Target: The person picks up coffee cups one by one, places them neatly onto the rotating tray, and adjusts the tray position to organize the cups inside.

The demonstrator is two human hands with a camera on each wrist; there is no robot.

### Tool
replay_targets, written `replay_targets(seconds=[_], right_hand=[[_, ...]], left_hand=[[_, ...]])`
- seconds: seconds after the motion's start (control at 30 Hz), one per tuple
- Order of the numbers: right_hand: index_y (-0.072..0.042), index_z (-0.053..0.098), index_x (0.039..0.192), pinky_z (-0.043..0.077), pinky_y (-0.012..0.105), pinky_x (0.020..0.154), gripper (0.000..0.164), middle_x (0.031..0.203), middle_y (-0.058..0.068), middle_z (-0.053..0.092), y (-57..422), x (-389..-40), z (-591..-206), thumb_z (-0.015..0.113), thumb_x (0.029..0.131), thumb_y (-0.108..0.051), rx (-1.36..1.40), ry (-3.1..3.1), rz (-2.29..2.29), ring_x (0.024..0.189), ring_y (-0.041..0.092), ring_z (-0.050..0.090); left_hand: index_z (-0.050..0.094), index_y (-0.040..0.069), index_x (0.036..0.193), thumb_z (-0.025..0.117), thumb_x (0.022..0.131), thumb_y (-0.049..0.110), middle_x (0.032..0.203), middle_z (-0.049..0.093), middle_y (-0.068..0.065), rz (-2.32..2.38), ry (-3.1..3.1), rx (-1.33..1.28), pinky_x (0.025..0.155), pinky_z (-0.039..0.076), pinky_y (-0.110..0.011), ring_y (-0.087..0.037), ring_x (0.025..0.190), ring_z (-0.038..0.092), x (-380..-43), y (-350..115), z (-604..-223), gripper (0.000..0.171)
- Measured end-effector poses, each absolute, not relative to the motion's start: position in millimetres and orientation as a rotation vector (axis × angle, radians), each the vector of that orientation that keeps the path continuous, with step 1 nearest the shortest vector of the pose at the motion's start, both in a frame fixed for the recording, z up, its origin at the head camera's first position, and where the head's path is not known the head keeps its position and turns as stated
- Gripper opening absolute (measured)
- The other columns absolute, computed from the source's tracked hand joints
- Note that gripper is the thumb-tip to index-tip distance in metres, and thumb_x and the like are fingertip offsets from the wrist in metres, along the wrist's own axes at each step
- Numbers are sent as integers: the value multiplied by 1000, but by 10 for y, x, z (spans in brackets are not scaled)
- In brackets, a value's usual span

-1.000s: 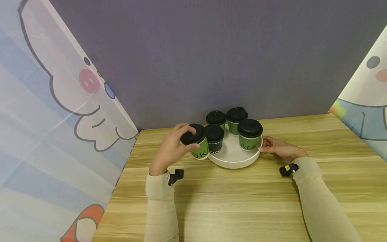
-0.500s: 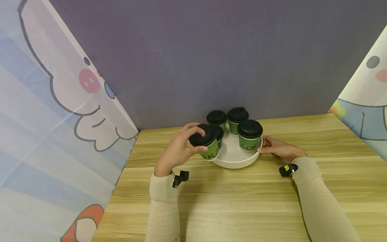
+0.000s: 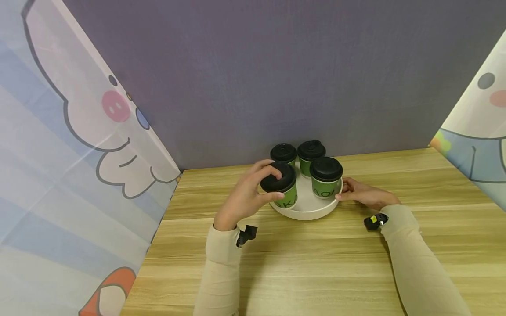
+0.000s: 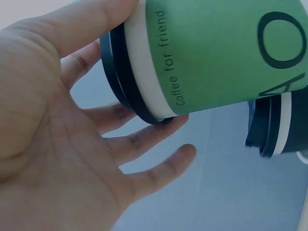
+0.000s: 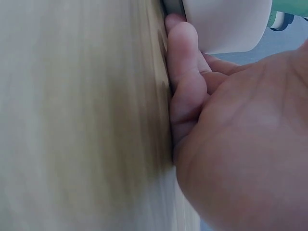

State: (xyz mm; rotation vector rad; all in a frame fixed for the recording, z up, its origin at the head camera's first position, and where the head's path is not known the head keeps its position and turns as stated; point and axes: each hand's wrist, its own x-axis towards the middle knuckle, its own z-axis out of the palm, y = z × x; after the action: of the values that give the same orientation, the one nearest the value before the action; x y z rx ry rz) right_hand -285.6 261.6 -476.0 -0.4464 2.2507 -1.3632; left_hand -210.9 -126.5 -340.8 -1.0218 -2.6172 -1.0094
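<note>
My left hand (image 3: 247, 195) holds a green paper coffee cup (image 3: 290, 197) by its black lid, thumb in front and fingers over the top. The cup is over the left side of a round white tray (image 3: 312, 215); whether it touches the tray I cannot tell. In the left wrist view, a dark coffee cup (image 4: 293, 122) shows beside the held green one; the head view hides it. My right hand (image 3: 365, 194) holds the tray's right edge, its thumb against the rim. Close to that thumb, a lidded green cup (image 3: 325, 188) stands on the tray.
Two more green cups with black lids, a left one (image 3: 283, 152) and a right one (image 3: 311, 151), stand at the back of the tray. Behind them rises a grey wall panel (image 3: 276, 79). The wooden table (image 3: 308, 263) extends towards me.
My left hand has carried the green cup rightwards, from outside the tray's left edge to above its left side, covering the dark cup. The right hand has stayed at the rim.
</note>
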Motion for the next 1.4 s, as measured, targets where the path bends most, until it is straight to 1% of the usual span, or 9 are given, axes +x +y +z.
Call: replay_targets(seconds=[0.23,0.37,0.47,0.7,0.83,0.93,1.03,1.17,1.4], right_hand=[[7,9,158,44,21,96,86,134,24,48,2611,-2874,-4777,66,100,-23,-458,2257,-1367,116,20,50],[8,9,157,43,23,97,88,133,24,49,2592,-2864,-4752,67,99,-25,-460,2277,-1348,116,22,50],[8,10,156,43,25,98,88,132,23,49,2583,-2858,-4744,68,99,-25,-454,2282,-1346,115,21,50],[8,12,156,44,21,95,86,129,23,50,2585,-2862,-4745,67,99,-24,-461,2275,-1358,113,20,51],[8,12,156,44,22,95,86,130,23,50,2581,-2856,-4735,67,99,-24,-461,2266,-1359,114,21,51],[7,12,156,44,25,97,86,131,23,50,2575,-2850,-4726,67,99,-25,-457,2270,-1348,114,21,51],[7,12,157,43,29,99,86,131,22,50,2570,-2847,-4719,67,99,-27,-448,2276,-1337,115,22,51],[6,13,157,42,32,100,86,131,21,50,2566,-2845,-4716,67,99,-28,-439,2276,-1332,115,22,51],[5,11,157,42,33,101,87,131,21,50,2569,-2842,-4716,67,99,-28,-436,2273,-1331,116,22,52]], left_hand=[[62,23,113,82,86,32,155,46,-6,-955,-2604,-1019,115,40,-55,-32,145,44,-2113,-1114,-3454,35],[62,23,113,82,87,33,156,46,-8,-948,-2597,-1014,115,40,-56,-34,145,43,-2138,-1032,-3513,35],[62,24,114,81,87,35,158,44,-7,-934,-2612,-1000,116,39,-57,-33,147,40,-2160,-974,-3564,34],[63,25,117,78,90,40,160,43,-10,-827,-2656,-988,120,30,-62,-33,150,37,-2203,-827,-3678,34],[62,25,119,75,91,43,159,44,-10,-697,-2673,-979,119,32,-61,-34,148,40,-2219,-748,-3748,36],[62,27,119,76,91,43,158,45,-9,-614,-2685,-960,117,35,-59,-33,146,43,-2227,-699,-3794,36],[62,28,119,77,90,43,158,46,-7,-557,-2695,-935,116,36,-58,-32,145,44,-2230,-664,-3829,36],[61,29,120,78,90,43,157,48,-7,-498,-2710,-912,117,32,-59,-30,145,44,-2232,-635,-3862,37],[62,30,121,77,90,45,154,50,-6,-415,-2725,-914,119,29,-63,-28,144,44,-2244,-595,-3914,37]])
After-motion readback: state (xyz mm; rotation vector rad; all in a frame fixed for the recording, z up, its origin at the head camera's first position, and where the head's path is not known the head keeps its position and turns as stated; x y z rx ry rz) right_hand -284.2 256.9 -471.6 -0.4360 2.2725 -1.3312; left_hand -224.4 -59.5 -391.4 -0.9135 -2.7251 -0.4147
